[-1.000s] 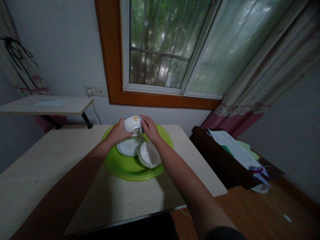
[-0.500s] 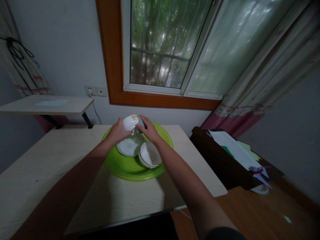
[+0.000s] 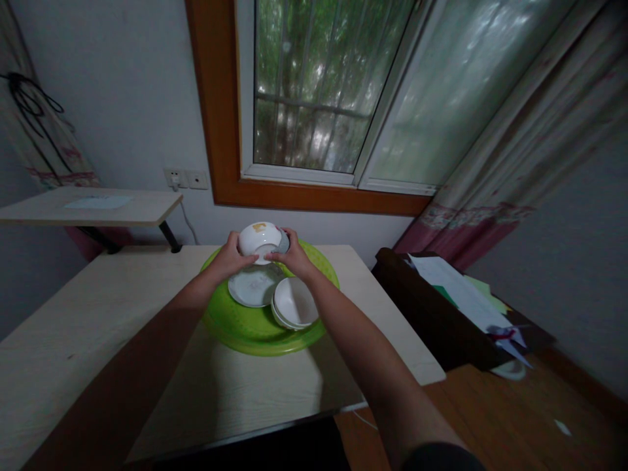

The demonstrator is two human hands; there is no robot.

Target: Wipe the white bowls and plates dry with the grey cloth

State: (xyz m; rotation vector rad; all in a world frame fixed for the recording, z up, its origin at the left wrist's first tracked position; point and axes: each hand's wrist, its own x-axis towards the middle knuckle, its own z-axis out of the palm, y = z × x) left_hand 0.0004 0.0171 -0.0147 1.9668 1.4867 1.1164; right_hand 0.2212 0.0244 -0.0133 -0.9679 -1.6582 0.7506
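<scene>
No brand, label or writing can be read; the raised white bowl [image 3: 256,239] carries only a small yellow-orange mark on its side. The left hand [image 3: 232,256] grasps this bowl from its left side, the grip partly open around the bowl's width, thumb at the underside. The right hand [image 3: 293,254] grips at the bowl's right, thumb near its base, with a grayish item [image 3: 283,241], too small to identify, between hand and bowl. The bowl is tipped, its base facing the viewer, above the far part of a round green tray [image 3: 262,340] on a pale wooden surface [image 3: 383,307]. Both forearms reach forward from the bottom, converging at the bowl. Below it in the tray lie a white plate [image 3: 252,288] and, just beside, stacked white bowls [image 3: 296,303].
</scene>
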